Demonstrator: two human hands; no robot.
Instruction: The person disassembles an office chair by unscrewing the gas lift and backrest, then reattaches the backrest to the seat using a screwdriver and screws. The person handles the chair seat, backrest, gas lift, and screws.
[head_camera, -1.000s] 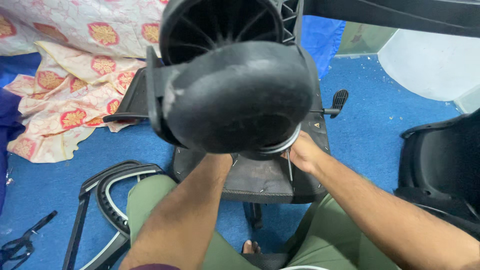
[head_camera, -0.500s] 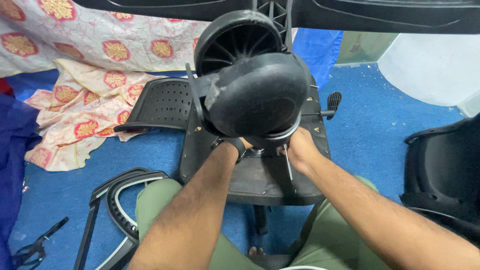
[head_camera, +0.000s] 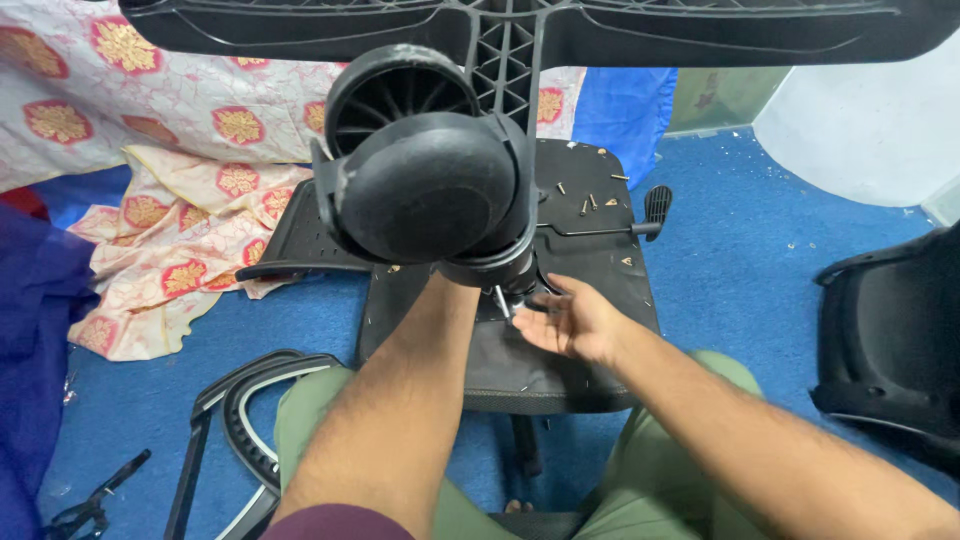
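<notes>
A black twin-wheel chair caster (head_camera: 425, 180) fills the upper middle of the view, at the end of a black star-base leg (head_camera: 520, 25) that runs across the top. My left hand is hidden behind the caster; only its forearm (head_camera: 420, 400) shows, reaching up to the caster's metal stem (head_camera: 498, 297). My right hand (head_camera: 570, 322) hovers open, palm up, just right of the stem, above an upturned black chair seat (head_camera: 590, 250). Several small screws (head_camera: 585, 205) lie on that seat.
A seat lever with a black paddle (head_camera: 652, 205) sticks out right. A patterned cloth (head_camera: 150, 200) lies at left on the blue carpet. Black armrest loops (head_camera: 240, 400) and pliers (head_camera: 90, 500) lie lower left. Another black chair part (head_camera: 890, 340) sits at right.
The caster has moved farther from the camera and up-left. My right hand has come off the stem and now hovers open beside it.
</notes>
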